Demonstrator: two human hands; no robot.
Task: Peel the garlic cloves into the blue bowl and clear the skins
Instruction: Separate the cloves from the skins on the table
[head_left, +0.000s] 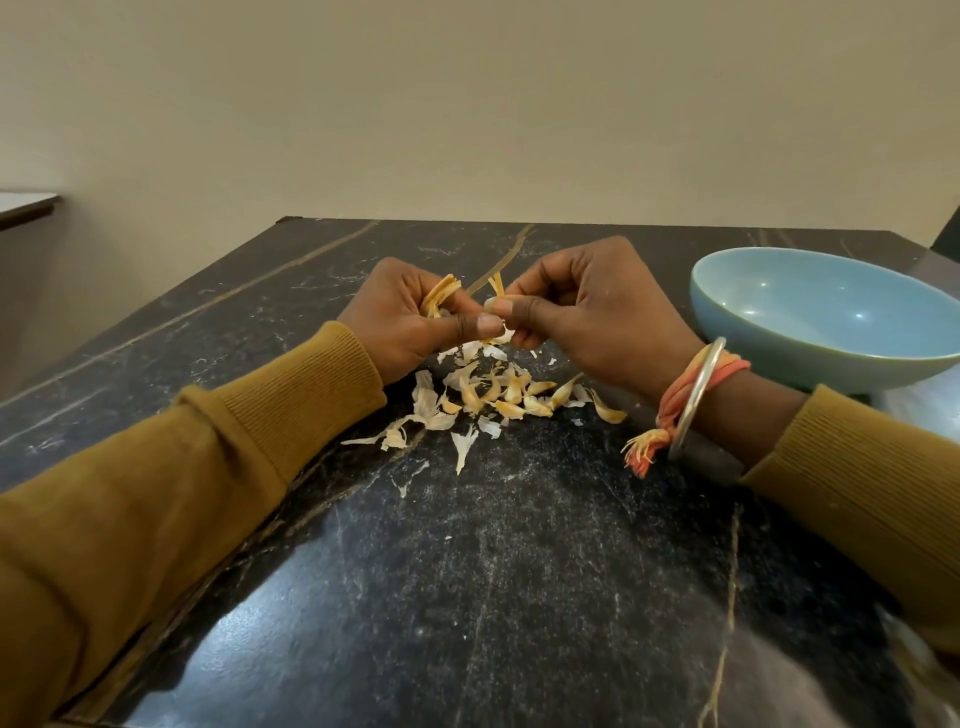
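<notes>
My left hand (410, 325) and my right hand (587, 306) meet above the middle of the black marble table (519, 571). Between their thumbs and fingers they pinch a garlic clove (497, 332), mostly hidden, with yellow-tan strips of skin (440, 295) sticking up from the left fingers. Just below the hands lies a loose pile of garlic skins (488, 397), white and tan. The blue bowl (831, 322) stands to the right of my right hand; the part of its inside that shows holds nothing.
The table's far edge meets a beige wall. My right wrist wears a metal bangle (696, 400) and an orange thread band. A ledge (26, 205) juts out at the far left. Small skin flakes dot the table nearer to me.
</notes>
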